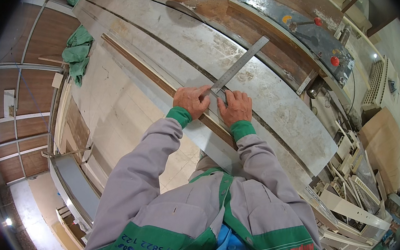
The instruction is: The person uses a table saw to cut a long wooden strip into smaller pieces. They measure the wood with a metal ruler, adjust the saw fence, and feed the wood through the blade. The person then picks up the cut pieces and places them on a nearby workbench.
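Observation:
A steel square (pixel 240 64) lies with its long graduated blade stretching away across the grey metal machine table (pixel 283 101). Its near end sits between my two hands. My left hand (pixel 192 101) is closed, its thumb and fingers at that end and its palm over a long wooden strip (pixel 141 67). Close on the other side, my right hand (pixel 236 107) has curled fingers at the square's short end, partly hiding it. The strip runs slantwise along the near part of the table, passing under both hands.
A dark slot (pixel 169 46) runs along the table. Beyond stands a wooden fence (pixel 275 29) beside a metal panel with red knobs (pixel 335 61). Wood offcuts (pixel 347 185) are heaped at right. Green cloth (pixel 77 52) hangs at the table's left end.

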Available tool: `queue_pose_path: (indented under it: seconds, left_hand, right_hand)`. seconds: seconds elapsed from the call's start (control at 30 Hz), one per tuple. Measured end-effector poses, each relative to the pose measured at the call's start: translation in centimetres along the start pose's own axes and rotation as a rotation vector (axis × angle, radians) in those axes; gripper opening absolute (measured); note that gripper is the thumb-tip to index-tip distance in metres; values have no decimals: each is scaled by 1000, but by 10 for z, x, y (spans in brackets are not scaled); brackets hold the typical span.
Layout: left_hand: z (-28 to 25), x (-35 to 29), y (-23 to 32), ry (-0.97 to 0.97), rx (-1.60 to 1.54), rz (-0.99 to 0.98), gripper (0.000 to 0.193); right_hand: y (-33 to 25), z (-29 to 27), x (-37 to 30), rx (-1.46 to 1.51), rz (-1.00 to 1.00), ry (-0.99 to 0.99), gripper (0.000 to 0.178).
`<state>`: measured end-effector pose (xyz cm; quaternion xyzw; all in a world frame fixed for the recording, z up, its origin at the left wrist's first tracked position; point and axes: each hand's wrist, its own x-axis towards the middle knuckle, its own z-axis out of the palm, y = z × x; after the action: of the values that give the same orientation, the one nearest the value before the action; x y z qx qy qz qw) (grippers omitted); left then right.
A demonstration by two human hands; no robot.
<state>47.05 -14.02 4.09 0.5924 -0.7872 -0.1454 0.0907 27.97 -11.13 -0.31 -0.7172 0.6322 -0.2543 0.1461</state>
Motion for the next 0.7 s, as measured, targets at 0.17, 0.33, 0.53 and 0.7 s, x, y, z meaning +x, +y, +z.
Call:
queue_pose_path:
  seconds: [0.17, 0.33, 0.53, 0.7]
  left_hand:
    - [-2, 0, 2, -20, 10, -5, 38]
    - [-1, 0, 1, -25, 15, -1, 38]
    - [0, 0, 0, -32, 23, -11, 39]
    - [0, 0, 0, -13, 11, -2, 39]
  right_hand:
    - [0, 1, 0, 16, -46, 88, 35]
    - [-1, 0, 0, 14, -13, 41, 37]
    - [-1, 0, 0, 8, -10, 40, 38]
    - [0, 1, 0, 10, -5, 29, 38]
